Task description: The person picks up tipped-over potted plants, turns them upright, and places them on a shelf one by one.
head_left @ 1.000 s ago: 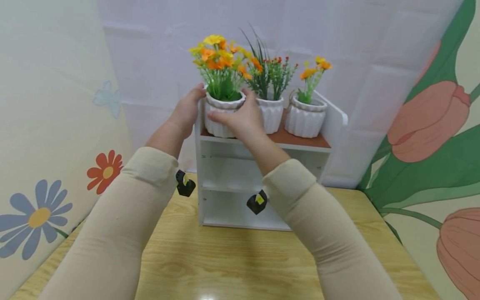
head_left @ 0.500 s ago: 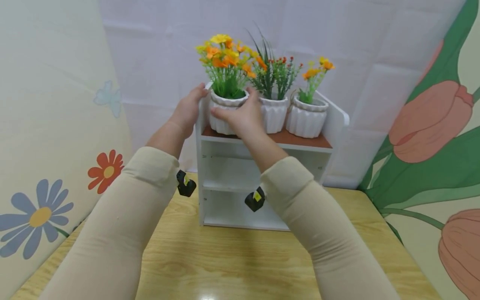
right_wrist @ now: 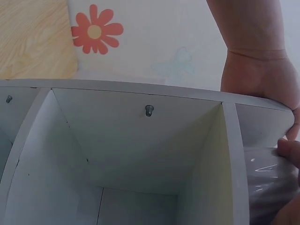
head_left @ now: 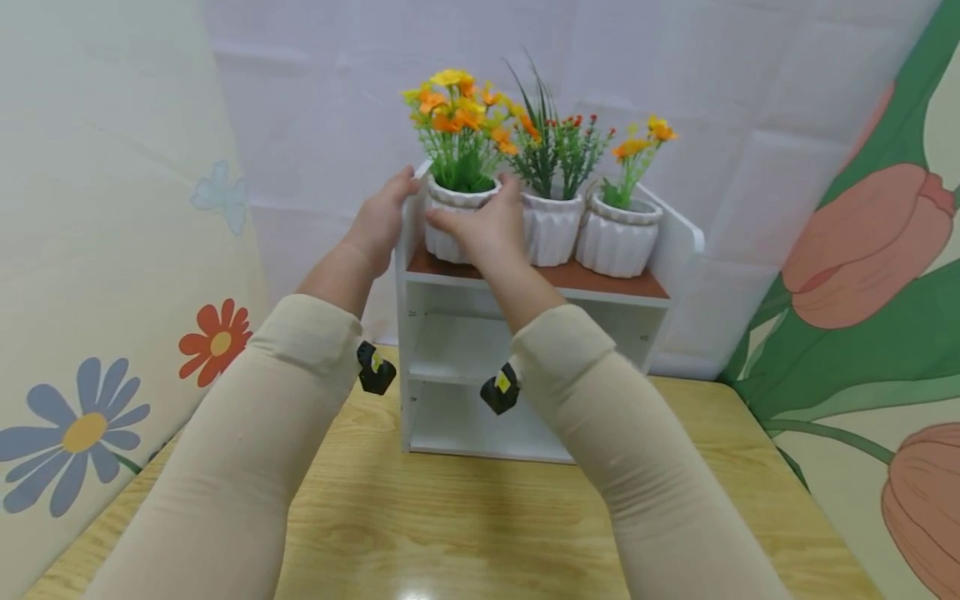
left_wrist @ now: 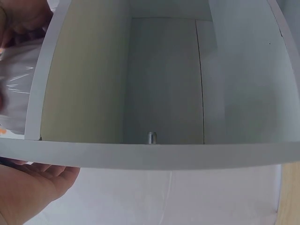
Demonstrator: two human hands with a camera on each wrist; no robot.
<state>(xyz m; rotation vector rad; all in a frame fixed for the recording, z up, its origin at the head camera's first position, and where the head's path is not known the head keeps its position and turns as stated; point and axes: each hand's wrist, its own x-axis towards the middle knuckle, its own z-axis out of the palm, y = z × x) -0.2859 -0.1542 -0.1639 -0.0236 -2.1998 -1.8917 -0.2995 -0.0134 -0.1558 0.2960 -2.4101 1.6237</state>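
My right hand [head_left: 492, 227] grips a white fluted flower pot [head_left: 444, 243] of yellow and orange flowers [head_left: 461, 117], thumb across its front and fingers at its right side. The pot is at the left end of the reddish-brown top of a small white shelf [head_left: 536, 286]. My left hand [head_left: 377, 223] holds the shelf's left side panel [head_left: 402, 358] from outside, near its upper edge. In the left wrist view, fingers [left_wrist: 58, 174] of that hand show beyond the panel. The right wrist view catches part of the pot [right_wrist: 266, 180] beside the top board.
On the same top stand a white pot [head_left: 553, 237] with grass and red-tipped sprigs, close by my right hand, and a white pot [head_left: 617, 243] with orange flowers. Below are open compartments [head_left: 461, 346]. The shelf stands on a wooden table [head_left: 450, 517] before a white cloth [head_left: 300, 125].
The gripped pot has slid back on the shelf top and slightly right, my right hand moving with it. My left hand stays on the side panel. The view has shifted a little.
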